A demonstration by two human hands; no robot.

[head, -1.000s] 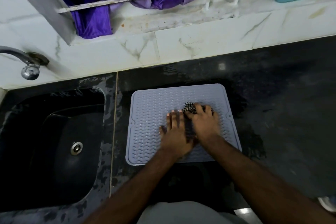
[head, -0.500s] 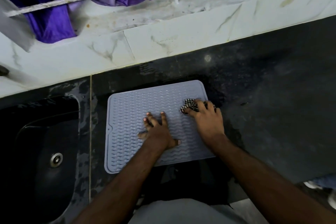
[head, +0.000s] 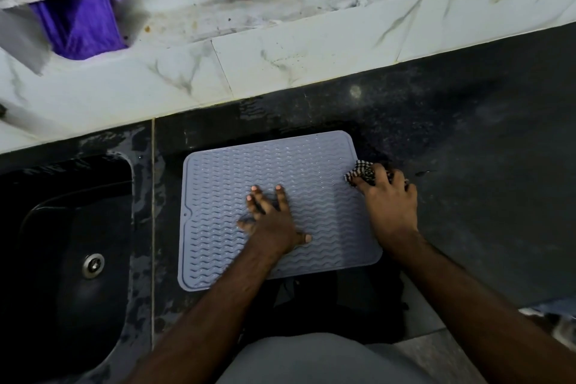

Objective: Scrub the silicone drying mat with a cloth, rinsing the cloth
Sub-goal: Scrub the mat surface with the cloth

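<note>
At mat [head: 237, 171] edge, cloth [head: 361, 174] in right hand [head: 389, 199]

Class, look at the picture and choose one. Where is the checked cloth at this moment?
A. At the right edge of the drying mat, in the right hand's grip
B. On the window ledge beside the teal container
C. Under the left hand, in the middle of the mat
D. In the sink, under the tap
A: the right hand holds the checked cloth bunched at the right edge of the silicone drying mat, while the left hand lies flat mid-mat.

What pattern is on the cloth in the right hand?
A black-and-white check; the cloth shows best in the head view, bunched under the right hand.
</note>
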